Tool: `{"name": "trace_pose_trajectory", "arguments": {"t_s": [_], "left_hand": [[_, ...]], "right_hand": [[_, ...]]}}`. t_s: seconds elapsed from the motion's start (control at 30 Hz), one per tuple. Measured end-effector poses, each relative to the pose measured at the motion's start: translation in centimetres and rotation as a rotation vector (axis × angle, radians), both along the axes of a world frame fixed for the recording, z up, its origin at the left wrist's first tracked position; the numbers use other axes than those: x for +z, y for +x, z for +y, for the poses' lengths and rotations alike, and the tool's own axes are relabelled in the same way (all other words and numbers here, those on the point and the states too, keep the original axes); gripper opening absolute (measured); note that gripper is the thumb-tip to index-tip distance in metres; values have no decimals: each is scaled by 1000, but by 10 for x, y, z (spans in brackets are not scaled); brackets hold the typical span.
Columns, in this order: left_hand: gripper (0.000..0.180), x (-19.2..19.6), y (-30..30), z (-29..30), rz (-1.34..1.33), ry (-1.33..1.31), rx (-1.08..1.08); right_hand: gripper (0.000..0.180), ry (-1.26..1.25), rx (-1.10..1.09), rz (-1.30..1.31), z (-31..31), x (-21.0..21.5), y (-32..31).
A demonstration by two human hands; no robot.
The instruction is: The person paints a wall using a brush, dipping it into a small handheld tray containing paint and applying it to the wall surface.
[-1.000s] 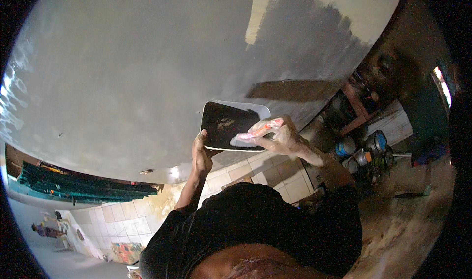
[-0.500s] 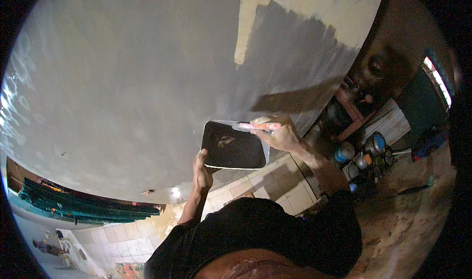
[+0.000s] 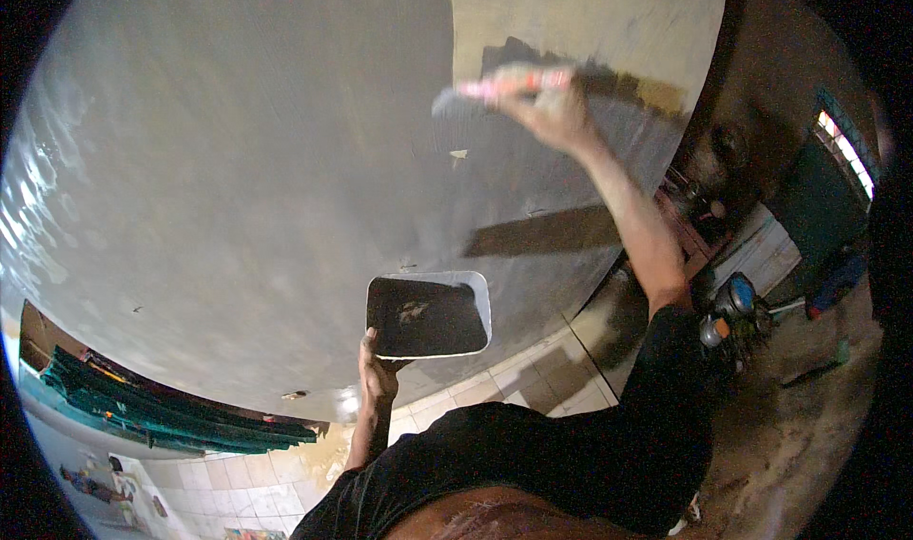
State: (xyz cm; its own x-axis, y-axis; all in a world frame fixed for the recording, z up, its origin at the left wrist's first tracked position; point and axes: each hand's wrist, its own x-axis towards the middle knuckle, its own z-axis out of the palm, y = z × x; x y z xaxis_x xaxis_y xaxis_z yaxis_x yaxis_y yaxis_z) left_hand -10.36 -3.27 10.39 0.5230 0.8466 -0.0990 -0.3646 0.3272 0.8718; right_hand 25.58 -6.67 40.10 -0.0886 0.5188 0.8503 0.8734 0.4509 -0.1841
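Observation:
My left hand [image 3: 378, 376] grips the lower left corner of a rectangular white tub [image 3: 482, 302], thumb on its rim. Dark grey paint [image 3: 433, 326] lies inside it, with a paler streak on its surface. My right arm is raised, and the right hand [image 3: 559, 120] closes round the pink-and-orange handle of a paintbrush [image 3: 475, 90]. The brush's grey bristles are smeared by motion and lie against or just before the wall [image 3: 238, 160]; contact is hard to tell. Grey paint covers most of that wall, beside a cream patch [image 3: 590, 12] at the upper right.
White tiles [image 3: 466, 388] run along the foot of the wall. Green folded cloth [image 3: 162, 407] lies at the lower left. Pots and containers [image 3: 734, 298] stand on the brown floor [image 3: 780, 435] at right, near a barred window [image 3: 845, 150].
My right hand has lifted the paintbrush from over the tub up to the wall near the cream patch. The tub in my left hand sits lower and slightly further left in view.

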Motion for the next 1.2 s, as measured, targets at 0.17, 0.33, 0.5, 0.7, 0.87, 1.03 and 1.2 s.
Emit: {"name": "trace_pose_trajectory", "arguments": {"t_s": [0.17,0.33,0.5,0.7,0.87,1.03,1.2], "left_hand": [[59,2,-14,-6,-54,-48,94],[61,1,-32,-13,-45,-42,170],[64,-4,-52,-23,-15,-78,242],[63,-3,-55,-22,-7,-65,226],[64,1,-61,-25,3,-54,294],[65,0,-62,-22,-3,-37,318],[65,1,-60,-22,-55,10,315]], "right_hand": [[9,329,-516,-284,-15,165,-1],[7,1064,-135,-390,29,190,-1],[35,504,-86,-463,24,19,6],[31,55,49,-275,-25,-144,-28],[22,-85,44,-363,15,-84,1],[26,160,-335,-102,5,111,30],[30,536,-158,-376,4,142,48]]}}
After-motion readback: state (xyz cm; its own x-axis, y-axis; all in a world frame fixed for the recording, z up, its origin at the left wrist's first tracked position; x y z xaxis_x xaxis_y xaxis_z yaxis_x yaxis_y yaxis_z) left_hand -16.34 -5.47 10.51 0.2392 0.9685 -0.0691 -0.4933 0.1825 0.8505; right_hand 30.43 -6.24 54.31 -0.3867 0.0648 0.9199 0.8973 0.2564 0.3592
